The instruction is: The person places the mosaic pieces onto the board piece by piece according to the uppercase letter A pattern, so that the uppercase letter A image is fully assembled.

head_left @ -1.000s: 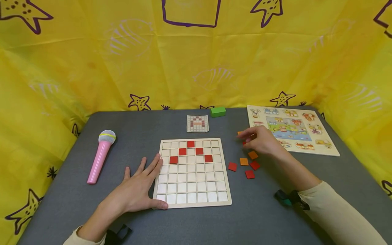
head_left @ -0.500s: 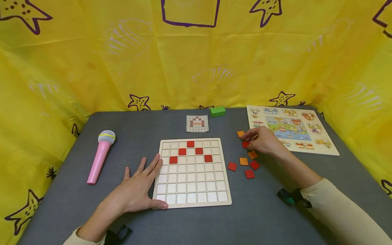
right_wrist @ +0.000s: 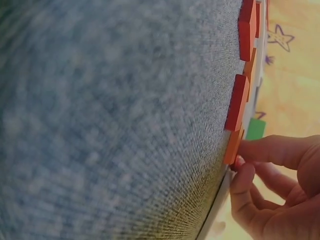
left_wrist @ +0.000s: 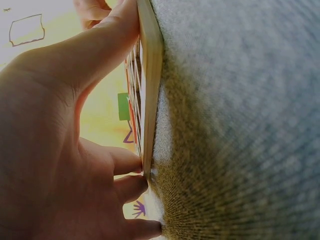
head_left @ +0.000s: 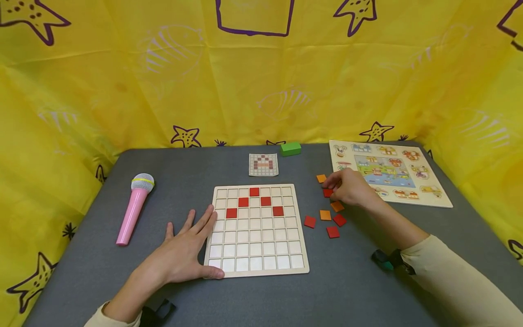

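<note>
My left hand [head_left: 180, 252] lies spread at the left edge of a wooden grid board [head_left: 255, 268], thumb on the near corner and fingertips along the side. Several red tiles [head_left: 254, 192] sit in the board's upper cells in a peaked shape. To the right of the board, my right hand [head_left: 350, 187] pinches a red tile [head_left: 328, 193] between thumb and forefinger; in the right wrist view only a bit of it shows. Around that hand lie an orange tile [head_left: 321, 178], another orange tile [head_left: 337, 206], and several more red and orange tiles.
A small pattern card [head_left: 263, 165] lies behind the board, with a green block [head_left: 290, 149] beside it. At the back right is a picture puzzle board [head_left: 429, 195], close to the right forearm. A pink toy microphone [head_left: 135, 209] lies on the left of the grey table [head_left: 261, 299].
My right hand's fingers have drawn back from the orange tile and closed onto the red tile. Over the last half second it hardly moves. The left hand stays put.
</note>
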### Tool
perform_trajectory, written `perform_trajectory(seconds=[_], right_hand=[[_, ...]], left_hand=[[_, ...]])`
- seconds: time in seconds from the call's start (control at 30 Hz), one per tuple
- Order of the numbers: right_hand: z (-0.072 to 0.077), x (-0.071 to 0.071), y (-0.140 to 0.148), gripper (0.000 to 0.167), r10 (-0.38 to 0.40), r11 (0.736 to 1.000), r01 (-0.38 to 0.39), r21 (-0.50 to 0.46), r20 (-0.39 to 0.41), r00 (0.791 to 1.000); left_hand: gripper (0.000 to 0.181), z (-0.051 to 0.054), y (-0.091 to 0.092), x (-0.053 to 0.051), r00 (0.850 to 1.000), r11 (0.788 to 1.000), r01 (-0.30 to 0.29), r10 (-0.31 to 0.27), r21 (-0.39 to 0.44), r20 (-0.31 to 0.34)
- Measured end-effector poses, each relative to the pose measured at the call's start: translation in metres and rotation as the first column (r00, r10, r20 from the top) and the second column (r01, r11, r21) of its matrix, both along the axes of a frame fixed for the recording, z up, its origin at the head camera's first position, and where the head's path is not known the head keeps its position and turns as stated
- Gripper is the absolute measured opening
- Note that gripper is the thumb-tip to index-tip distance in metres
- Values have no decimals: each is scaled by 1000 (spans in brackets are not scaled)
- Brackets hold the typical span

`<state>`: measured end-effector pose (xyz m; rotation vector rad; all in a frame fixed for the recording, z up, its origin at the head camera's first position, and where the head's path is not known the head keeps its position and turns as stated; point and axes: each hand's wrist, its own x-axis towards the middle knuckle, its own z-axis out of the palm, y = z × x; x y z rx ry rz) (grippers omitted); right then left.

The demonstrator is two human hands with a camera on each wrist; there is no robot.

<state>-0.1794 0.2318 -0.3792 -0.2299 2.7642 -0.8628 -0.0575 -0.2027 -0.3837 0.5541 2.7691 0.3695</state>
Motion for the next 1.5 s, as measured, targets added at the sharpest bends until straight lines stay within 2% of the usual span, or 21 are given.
perform_trajectory(seconds=[0.3, 0.87, 1.23, 1.5], right_hand=[[0, 1, 0, 24, 6, 1000, -6, -3, -11, 1000], [6, 4, -5, 26, -24, 998, 24, -62, 3, 1000], [7, 8, -9, 29, -13, 979, 22, -204, 46, 999], [9, 13, -15, 31, -11, 967, 33, -251, 90, 996]], left_hand=[[138, 0, 0, 0, 1000, 1000, 1, -1, -2, -5], [138, 0, 0, 0, 1000, 1000, 0, 0, -2, 1], [138, -1, 1, 1, 1000, 1000, -3, 3, -3, -6], [138, 0, 0, 0, 1000, 1000, -3, 3, -1, -6]])
